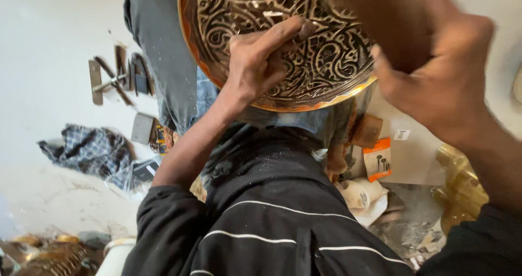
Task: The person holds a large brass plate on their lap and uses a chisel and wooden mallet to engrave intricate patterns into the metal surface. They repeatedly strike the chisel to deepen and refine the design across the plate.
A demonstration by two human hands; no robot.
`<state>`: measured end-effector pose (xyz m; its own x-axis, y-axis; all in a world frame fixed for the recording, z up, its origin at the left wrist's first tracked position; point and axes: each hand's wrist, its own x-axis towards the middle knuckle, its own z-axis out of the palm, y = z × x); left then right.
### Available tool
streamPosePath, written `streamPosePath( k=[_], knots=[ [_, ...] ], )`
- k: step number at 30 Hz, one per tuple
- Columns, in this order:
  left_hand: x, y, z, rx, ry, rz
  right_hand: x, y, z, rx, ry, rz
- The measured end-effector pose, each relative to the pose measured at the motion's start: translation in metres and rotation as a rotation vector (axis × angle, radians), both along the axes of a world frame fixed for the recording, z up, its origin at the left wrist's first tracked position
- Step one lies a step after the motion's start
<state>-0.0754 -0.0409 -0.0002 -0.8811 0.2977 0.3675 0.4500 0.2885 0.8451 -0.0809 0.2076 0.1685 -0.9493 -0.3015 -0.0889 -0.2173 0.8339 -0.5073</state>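
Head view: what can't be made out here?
- Engraved round brass plate: top cut off by the frame edge.
- Right hand: motion-blurred; any tool in it unreadable.
- Left hand: its fingertips hide part of the engraving.
- Metal tools on the floor: too small to identify.
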Motion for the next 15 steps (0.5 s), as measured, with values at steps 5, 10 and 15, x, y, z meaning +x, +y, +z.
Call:
streamPosePath(
  k=[5,10,15],
  knots=[
    [0.002,0.003,-0.003,0.055,0.039,-0.017,-0.004,-0.002,0.008,0.226,0.123,0.127],
    [0.003,-0.008,-0.009,-0.131,-0.134,0.043,-0.015,-0.016,-0.001,0.302,0.139,0.248],
    [0.005,-0.011,-0.010,0.046,-0.057,0.038,-0.015,-0.020,0.000,-0.070,0.019,0.159]
  ],
)
